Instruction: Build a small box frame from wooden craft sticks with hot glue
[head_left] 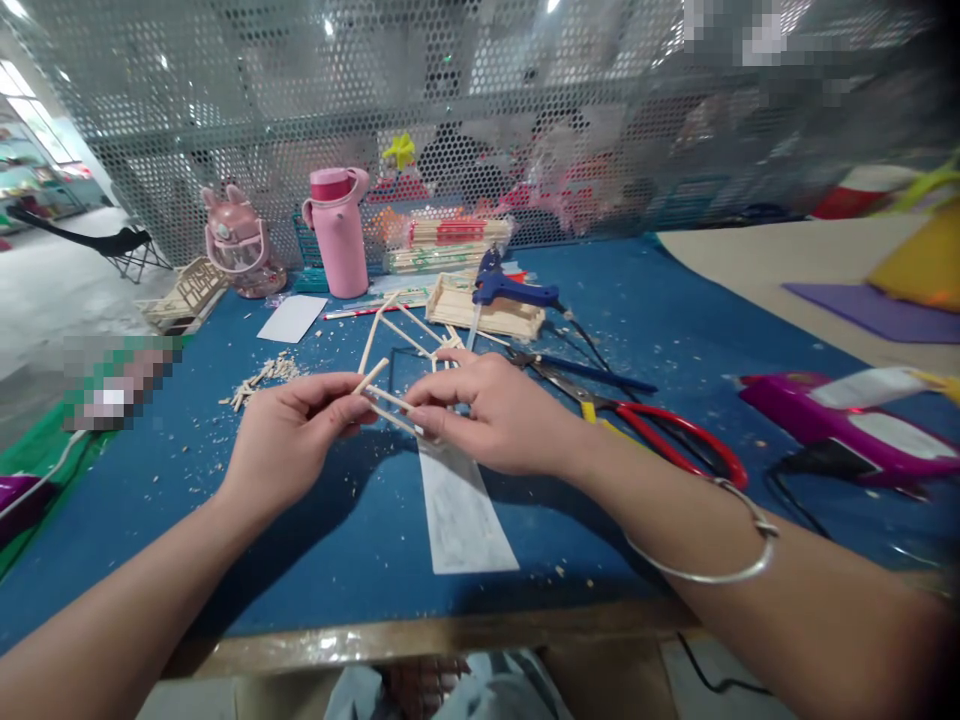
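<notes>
Just above the table, my left hand (292, 435) pinches the near ends of thin wooden sticks (391, 408) between thumb and fingers. One short stick juts up from that pinch. My right hand (502, 410) has its thumb and fingers closed on the other end of these sticks. Behind my fingers shows a light frame of joined sticks (409, 330); whether it connects to the held ones I cannot tell. Under my right hand lies a white paper strip (469, 520). A blue glue gun (517, 290) rests by a small stick-built tray (450, 300) beyond the hands.
Red-handled scissors (697, 445) and a blue-handled tool (600, 373) lie to the right, near a purple device (847, 425) with cords. Cut stick bits (266, 375) are scattered left. A pink flask (341, 245) and bottle (244, 250) stand before the perforated metal screen (525, 90).
</notes>
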